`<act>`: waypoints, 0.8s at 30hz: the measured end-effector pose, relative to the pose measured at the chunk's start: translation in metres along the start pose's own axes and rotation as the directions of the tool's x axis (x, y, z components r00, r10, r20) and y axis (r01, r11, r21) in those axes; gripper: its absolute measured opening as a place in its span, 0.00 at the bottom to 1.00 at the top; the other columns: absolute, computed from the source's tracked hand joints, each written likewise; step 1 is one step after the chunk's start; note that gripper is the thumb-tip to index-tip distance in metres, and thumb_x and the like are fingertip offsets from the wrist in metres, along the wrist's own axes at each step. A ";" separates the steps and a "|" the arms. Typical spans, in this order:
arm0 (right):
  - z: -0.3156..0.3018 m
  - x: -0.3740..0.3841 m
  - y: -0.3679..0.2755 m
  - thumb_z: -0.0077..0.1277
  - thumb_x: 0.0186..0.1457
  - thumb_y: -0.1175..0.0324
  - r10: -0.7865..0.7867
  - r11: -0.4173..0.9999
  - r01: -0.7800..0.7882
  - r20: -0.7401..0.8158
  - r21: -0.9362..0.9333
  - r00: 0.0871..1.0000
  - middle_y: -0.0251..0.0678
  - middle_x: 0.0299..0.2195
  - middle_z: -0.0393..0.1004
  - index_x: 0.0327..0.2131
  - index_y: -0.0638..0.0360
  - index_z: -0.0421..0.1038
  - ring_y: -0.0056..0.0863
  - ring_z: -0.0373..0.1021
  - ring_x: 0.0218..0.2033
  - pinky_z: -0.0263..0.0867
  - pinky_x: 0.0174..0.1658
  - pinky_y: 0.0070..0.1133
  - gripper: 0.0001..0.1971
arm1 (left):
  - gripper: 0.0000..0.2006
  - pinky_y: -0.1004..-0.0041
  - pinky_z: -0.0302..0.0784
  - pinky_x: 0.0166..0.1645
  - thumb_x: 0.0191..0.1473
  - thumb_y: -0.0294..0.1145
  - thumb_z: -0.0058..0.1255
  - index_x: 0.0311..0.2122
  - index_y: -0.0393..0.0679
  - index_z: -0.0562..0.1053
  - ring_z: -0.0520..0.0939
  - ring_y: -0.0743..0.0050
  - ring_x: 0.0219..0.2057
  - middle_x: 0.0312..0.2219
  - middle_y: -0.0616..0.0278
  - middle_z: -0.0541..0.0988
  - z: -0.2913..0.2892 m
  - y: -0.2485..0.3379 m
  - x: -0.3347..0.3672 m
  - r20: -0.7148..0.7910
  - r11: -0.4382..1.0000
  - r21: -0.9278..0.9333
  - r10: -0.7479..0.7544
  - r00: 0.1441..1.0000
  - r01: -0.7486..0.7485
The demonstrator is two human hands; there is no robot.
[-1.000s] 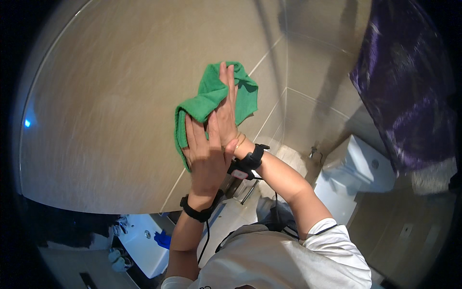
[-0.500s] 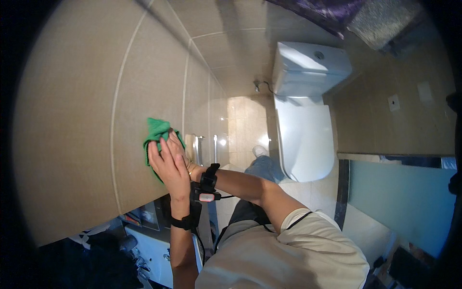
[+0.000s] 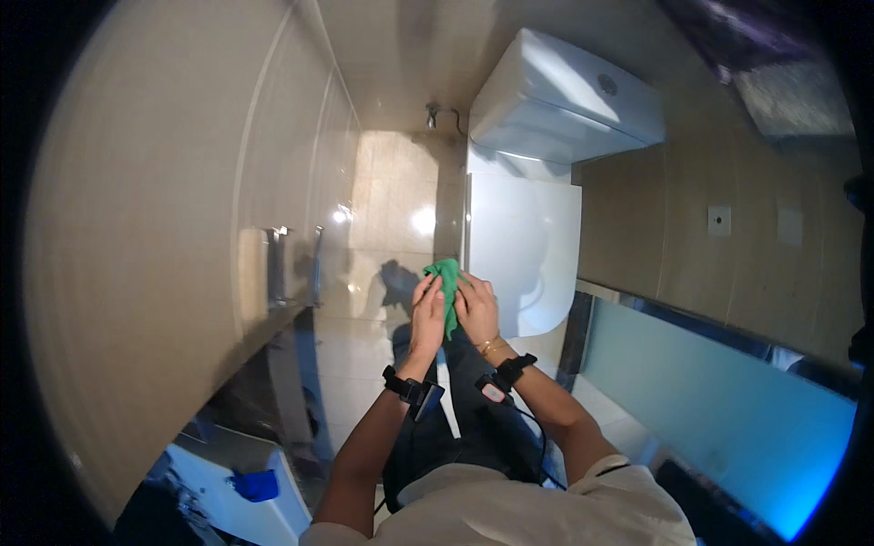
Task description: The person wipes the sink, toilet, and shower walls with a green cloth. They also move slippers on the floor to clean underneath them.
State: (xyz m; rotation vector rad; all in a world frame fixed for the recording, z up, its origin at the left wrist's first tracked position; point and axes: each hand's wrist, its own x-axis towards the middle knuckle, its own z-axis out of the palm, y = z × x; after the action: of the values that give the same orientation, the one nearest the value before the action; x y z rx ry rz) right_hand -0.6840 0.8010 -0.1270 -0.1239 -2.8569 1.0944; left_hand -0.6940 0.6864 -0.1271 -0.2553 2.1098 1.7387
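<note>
Left hand [image 3: 428,320] and right hand [image 3: 479,314] grip green cloth [image 3: 448,272], left of the toilet [image 3: 521,227]; red-rimmed wrist tag [image 3: 492,391] too small to read.

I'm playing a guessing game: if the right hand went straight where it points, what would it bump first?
The right hand would probably meet the crumpled green cloth first, which it seems to touch; depth is unclear.

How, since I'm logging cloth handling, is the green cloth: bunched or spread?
Bunched: the green cloth is gathered into a narrow strip between the left hand and right hand.
</note>
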 end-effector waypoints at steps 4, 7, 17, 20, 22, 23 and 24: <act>-0.001 -0.020 0.082 0.46 0.45 0.71 0.118 0.974 -0.080 0.171 -0.213 0.978 0.42 0.47 0.63 0.42 0.59 0.67 0.41 0.59 0.46 0.54 0.47 0.37 0.17 | 0.18 0.67 0.57 0.54 0.56 0.33 0.36 0.51 0.37 0.62 0.61 0.54 0.52 0.53 0.51 0.57 0.066 -0.064 0.012 0.050 0.997 0.068 -0.022 0.999 0.019; 0.025 -0.035 0.152 0.46 0.47 0.66 0.083 0.898 0.038 0.254 -0.437 0.964 0.43 0.54 0.53 0.48 0.53 0.63 0.42 0.51 0.54 0.45 0.51 0.46 0.21 | 0.23 0.61 0.57 0.54 0.55 0.34 0.38 0.55 0.41 0.55 0.56 0.44 0.54 0.55 0.46 0.51 0.113 -0.121 0.025 0.077 0.979 0.181 -0.107 0.991 0.091; 0.071 -0.036 0.256 0.43 0.49 0.57 0.085 0.854 0.136 0.392 -0.502 0.916 0.52 0.57 0.42 0.54 0.50 0.54 0.52 0.37 0.59 0.29 0.53 0.53 0.28 | 0.33 0.59 0.49 0.57 0.51 0.32 0.42 0.57 0.35 0.43 0.53 0.44 0.55 0.55 0.40 0.49 0.171 -0.193 0.073 -0.122 0.930 0.361 -0.019 0.992 0.063; 0.079 0.010 0.255 0.42 0.48 0.56 0.031 0.843 0.159 0.342 -0.514 0.939 0.51 0.58 0.41 0.55 0.51 0.53 0.52 0.36 0.59 0.27 0.53 0.53 0.29 | 0.32 0.59 0.51 0.57 0.49 0.30 0.44 0.56 0.33 0.45 0.56 0.43 0.54 0.53 0.38 0.53 0.166 -0.186 0.124 -0.121 0.937 0.346 0.100 0.988 -0.053; 0.081 0.052 0.260 0.42 0.49 0.56 -0.004 0.829 0.154 0.269 -0.538 0.963 0.50 0.58 0.40 0.56 0.51 0.51 0.51 0.35 0.59 0.28 0.53 0.53 0.30 | 0.32 0.59 0.52 0.56 0.49 0.30 0.45 0.56 0.33 0.46 0.56 0.42 0.53 0.52 0.37 0.54 0.168 -0.176 0.167 -0.110 0.944 0.307 0.159 0.981 -0.119; 0.085 0.072 0.267 0.44 0.48 0.56 -0.037 0.838 0.138 0.198 -0.528 0.980 0.47 0.58 0.42 0.55 0.47 0.53 0.50 0.37 0.59 0.28 0.52 0.55 0.29 | 0.32 0.59 0.53 0.56 0.48 0.30 0.46 0.55 0.33 0.46 0.57 0.41 0.53 0.51 0.36 0.55 0.169 -0.169 0.191 -0.111 0.949 0.278 0.189 0.976 -0.152; 0.088 0.093 0.270 0.43 0.48 0.55 -0.058 0.819 0.141 0.164 -0.556 0.985 0.47 0.58 0.42 0.55 0.46 0.53 0.49 0.37 0.59 0.29 0.52 0.55 0.29 | 0.33 0.59 0.53 0.56 0.48 0.31 0.46 0.55 0.33 0.46 0.57 0.40 0.53 0.51 0.36 0.55 0.169 -0.161 0.215 -0.098 0.957 0.251 0.171 0.980 -0.142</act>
State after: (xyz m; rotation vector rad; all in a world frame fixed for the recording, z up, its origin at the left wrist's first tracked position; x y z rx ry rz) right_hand -0.7727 0.9528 -0.3686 0.0749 -3.1749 0.2057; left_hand -0.7962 0.8397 -0.3861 -0.1264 2.4636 1.5592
